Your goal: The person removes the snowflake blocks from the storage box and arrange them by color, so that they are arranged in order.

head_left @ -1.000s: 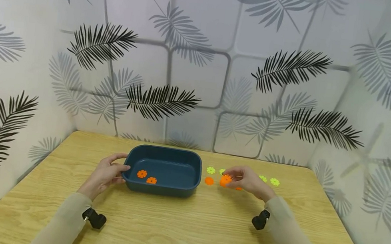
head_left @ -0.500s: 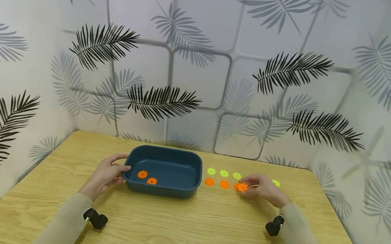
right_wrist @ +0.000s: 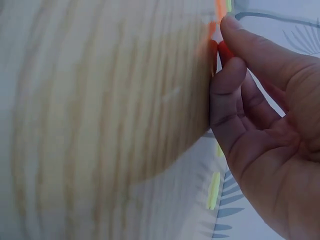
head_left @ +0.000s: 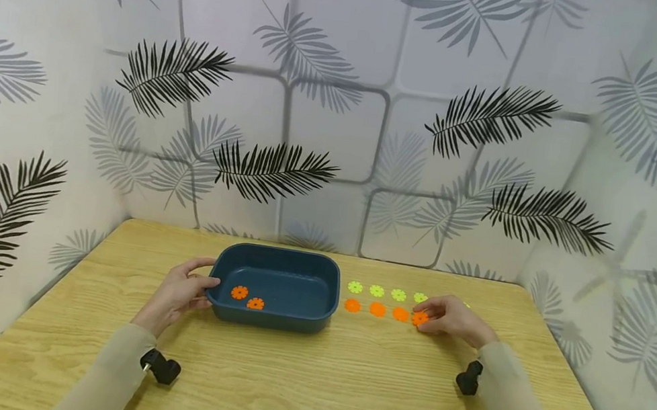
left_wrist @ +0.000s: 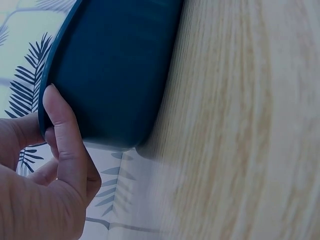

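Observation:
A dark blue rectangular basin (head_left: 269,320) stands on the table. My left hand (head_left: 175,296) grips its left rim, the thumb (left_wrist: 62,117) over the edge. Two orange flower-shaped discs (head_left: 239,293) lie inside it near the front left. My right hand (head_left: 454,319) pinches another orange flower-shaped disc (head_left: 420,319) low over the table, at the right end of an orange row (head_left: 377,309). In the right wrist view only a bit of the held disc (right_wrist: 225,50) shows between thumb and finger.
Behind the orange row runs a row of yellow-green flower discs (head_left: 376,291), its right part mostly hidden by my right hand. Leaf-patterned curtains (head_left: 331,131) close off the back and sides of the wooden table (head_left: 284,376).
My right hand has moved right along the orange row, leaving an orange disc third in line, and now holds one farther right. My left hand stays on the basin.

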A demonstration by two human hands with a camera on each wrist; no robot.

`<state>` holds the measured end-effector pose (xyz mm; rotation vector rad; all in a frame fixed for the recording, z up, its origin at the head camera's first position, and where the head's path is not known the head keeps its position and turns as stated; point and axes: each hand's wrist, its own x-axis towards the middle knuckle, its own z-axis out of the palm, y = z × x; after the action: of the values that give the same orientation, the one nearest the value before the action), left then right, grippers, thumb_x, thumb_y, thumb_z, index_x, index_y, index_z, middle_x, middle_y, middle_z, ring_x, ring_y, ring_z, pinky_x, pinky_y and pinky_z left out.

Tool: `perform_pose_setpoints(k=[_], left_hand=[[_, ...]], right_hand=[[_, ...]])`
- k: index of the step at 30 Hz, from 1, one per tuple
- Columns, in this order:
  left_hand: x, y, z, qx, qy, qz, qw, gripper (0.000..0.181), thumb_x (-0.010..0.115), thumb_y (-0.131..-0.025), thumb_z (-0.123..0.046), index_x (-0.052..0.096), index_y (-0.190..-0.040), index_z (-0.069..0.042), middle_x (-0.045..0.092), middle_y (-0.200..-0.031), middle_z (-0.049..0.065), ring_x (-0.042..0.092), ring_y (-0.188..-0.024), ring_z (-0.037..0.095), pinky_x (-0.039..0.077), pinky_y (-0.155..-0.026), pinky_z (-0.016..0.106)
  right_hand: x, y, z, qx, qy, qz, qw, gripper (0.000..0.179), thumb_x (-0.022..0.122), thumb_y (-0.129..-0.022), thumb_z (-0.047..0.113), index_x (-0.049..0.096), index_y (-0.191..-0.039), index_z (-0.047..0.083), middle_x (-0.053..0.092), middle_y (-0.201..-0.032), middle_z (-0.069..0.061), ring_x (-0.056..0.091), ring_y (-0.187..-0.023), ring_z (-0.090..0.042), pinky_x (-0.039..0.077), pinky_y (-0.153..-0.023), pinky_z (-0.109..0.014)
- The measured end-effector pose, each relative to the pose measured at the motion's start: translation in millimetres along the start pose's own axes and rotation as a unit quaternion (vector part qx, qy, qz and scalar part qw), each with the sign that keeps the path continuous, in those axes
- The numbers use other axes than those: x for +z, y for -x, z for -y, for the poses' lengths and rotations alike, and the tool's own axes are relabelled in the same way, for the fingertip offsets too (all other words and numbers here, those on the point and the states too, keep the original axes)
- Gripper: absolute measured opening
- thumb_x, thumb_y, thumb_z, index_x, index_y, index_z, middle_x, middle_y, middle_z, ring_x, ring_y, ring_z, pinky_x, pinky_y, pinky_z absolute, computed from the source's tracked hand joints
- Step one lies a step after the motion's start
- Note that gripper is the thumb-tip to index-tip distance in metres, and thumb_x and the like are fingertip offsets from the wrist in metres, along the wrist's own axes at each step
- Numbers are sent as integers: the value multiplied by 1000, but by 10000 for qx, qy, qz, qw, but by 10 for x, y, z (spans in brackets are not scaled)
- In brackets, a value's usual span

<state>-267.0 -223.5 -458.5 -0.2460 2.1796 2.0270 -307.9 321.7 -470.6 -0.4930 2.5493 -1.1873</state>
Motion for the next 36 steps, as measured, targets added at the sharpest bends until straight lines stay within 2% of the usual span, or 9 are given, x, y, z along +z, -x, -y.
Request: perform_pose_setpoints(k=[9,14,18,24,27,31,36], left_hand=[[-11,-6,12,15,31,2,10000,57,62,-96,-11,39,-148,-12,66,-95,10,64,-65,11,58,-60,24],[-13,2,7,29,26,0,10000,58,63,-96,-12,39,-148,-12,67,-96,10,64,-65,11,58,-61,24],[-9,10,-2,59,31,17,10000,58,63,-96,-12,39,-148,-12,67,-97,10,66,-68,12,59,-62,25],[-8,13,-4,45,52,47,10000,58,62,-96,-11,39,-148,-12,67,-97,10,67,-69,14,58,-62,25],[-6,12,-5,95,33,78,9999,58,63,-95,-11,39,-148,-12,67,-97,11,68,-71,15,59,-61,25],[-2,16,-6,103,19,93,9999,58,62,-95,-11,39,-148,-12,67,-98,11,68,-72,15,58,-61,25],[-9,19,-1,82,11,51,10000,58,62,-96,-11,39,-148,-12,67,-97,10,67,-70,14,58,-61,24]], right_hand=[[-9,-23,-15,22,193,-78,9998,39,75,-85,7,66,-121,-4,67,-106,-17,52,-67,-13,51,-57,-26],[-18,-14,-18,32,156,-76,9998,41,75,-85,8,65,-122,-5,67,-110,-19,51,-65,-12,49,-56,-26],[-22,1,-1,-28,92,-69,9999,44,75,-85,8,63,-125,-6,63,-110,-22,50,-72,-15,49,-56,-26],[-9,20,19,212,-372,-222,9988,47,74,-86,9,59,-128,-5,55,-117,-24,53,-84,-19,52,-62,-28],[12,20,34,251,-522,-315,9978,44,72,-89,12,59,-128,-5,58,-114,-21,56,-81,-20,52,-63,-29],[56,-2,93,117,-410,-406,9983,39,70,-92,18,62,-125,-1,64,-104,-17,58,-81,-20,52,-64,-30],[124,-56,257,-84,-442,-345,9984,40,67,-94,26,64,-125,0,65,-117,-19,60,-90,-24,55,-69,-34]])
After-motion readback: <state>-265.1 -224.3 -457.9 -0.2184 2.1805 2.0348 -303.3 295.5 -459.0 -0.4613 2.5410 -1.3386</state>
